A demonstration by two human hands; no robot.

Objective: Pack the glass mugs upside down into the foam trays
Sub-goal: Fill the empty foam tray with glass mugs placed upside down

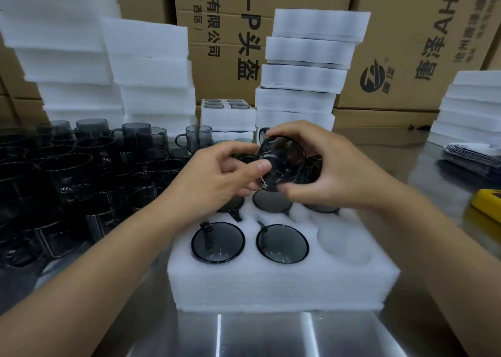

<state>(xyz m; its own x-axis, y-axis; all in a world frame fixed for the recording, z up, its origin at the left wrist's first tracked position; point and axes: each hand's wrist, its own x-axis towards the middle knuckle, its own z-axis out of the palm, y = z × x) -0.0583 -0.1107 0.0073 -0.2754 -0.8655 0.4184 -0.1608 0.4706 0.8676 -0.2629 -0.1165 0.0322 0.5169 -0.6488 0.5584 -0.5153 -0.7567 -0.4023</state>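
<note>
One glass mug point(282, 161) between left hand point(222, 177) and right hand point(325, 167)

Your left hand point(225, 177) and right hand point(333, 172) are bare, and the left thumbnail point(261, 165) is cut short and plain. Behind each hand, your left forearm point(122, 242) and right forearm point(423, 237) are uncovered to the picture's edge.

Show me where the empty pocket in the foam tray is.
In the head view, the empty pocket is at the near right corner of the foam tray, just right of an upside-down mug.
</note>
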